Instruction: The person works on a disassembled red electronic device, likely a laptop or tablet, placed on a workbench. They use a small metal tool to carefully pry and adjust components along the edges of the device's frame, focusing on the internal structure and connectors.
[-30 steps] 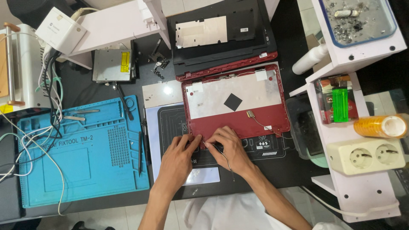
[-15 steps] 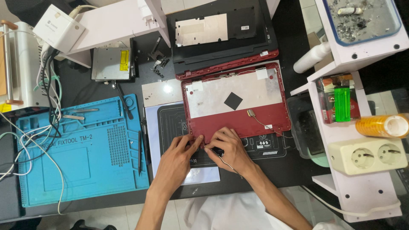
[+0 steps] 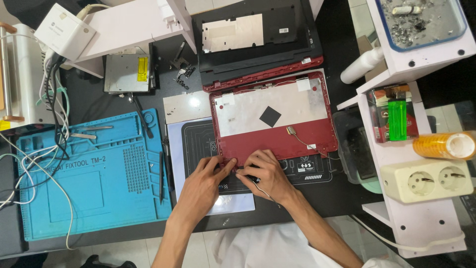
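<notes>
At the near edge of the red laptop lid shell [image 3: 277, 119], on the dark work mat [image 3: 198, 134]: left hand [image 3: 201, 186] fingers curled, tips pressing the shell's edge. Right hand [image 3: 265, 173] pinches a thin metal tool [image 3: 260, 187] there. Blue repair mat [image 3: 89, 173] lies left.

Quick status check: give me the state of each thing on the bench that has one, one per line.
Red laptop lid shell: lying flat, inner side up, panel removed.
Black bezel frame: detached, lying behind the shell.
Thin cable: loose on the shell.
Left hand: fingertips on the shell's near edge.
Right hand: pressing the same edge, thin tool under it.
Blue repair mat: flat, tweezers on it.
</notes>
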